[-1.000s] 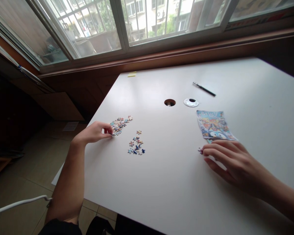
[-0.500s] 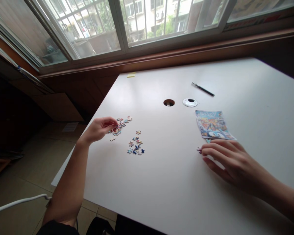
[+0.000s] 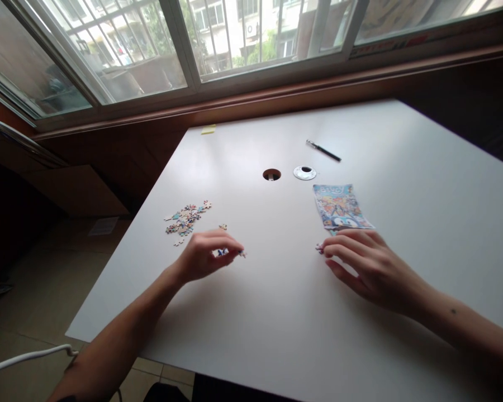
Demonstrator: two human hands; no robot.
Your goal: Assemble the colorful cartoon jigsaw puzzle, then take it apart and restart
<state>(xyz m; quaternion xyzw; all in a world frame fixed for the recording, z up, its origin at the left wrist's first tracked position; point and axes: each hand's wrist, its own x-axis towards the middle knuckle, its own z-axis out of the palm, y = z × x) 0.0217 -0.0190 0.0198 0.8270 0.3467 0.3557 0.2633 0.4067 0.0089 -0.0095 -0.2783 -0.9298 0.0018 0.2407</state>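
Observation:
My left hand [image 3: 212, 252] is over the middle of the white table, thumb and forefinger pinched on a small jigsaw piece [image 3: 243, 254]. Beneath and behind its fingers lie a few dark blue jigsaw pieces [image 3: 222, 252], partly hidden. On the right, my right hand [image 3: 366, 268] rests with bent fingers closed at one or more pinkish jigsaw pieces [image 3: 319, 248]; its fingertips hide part of them. Just beyond that hand lies a colourful picture sheet [image 3: 339, 206], its lower edge partly covered by the knuckles.
A loose pile of jigsaw pieces [image 3: 186, 219] lies on the left side of the table [image 3: 251, 324]. Farther back are a round cable hole [image 3: 271, 175], a silver grommet cover [image 3: 304, 173], a black pen [image 3: 323, 151] and a yellow sticky note [image 3: 208, 129].
My left hand has moved right, from the larger pile to over the smaller group of pieces. The right hand stays by the sheet. The whole view has shifted, with the table sliding leftward.

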